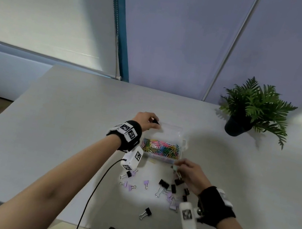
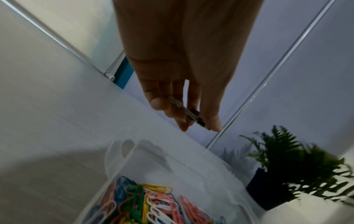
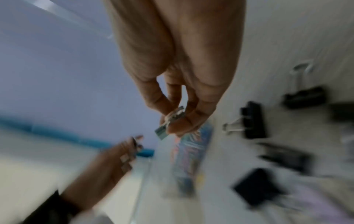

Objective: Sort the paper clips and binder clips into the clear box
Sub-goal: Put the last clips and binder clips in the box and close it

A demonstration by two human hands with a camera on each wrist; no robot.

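Flanking clear box point(image 1: 180, 131) rim: both hands point(image 1: 189, 171)

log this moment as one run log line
left hand: pinches black binder clip over clear box | right hand: pinches green binder clip near box front | paper clips: in box

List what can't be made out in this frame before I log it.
- Far compartment of the clear box: head view, the left hand covers part; contents unclear.
- Black binder clip: left wrist view, fingers hide most of it.
- Small greenish clip: right wrist view, motion blur; the right hand covers its handles.
- Loose clips on the table: right wrist view, smeared, uncountable.
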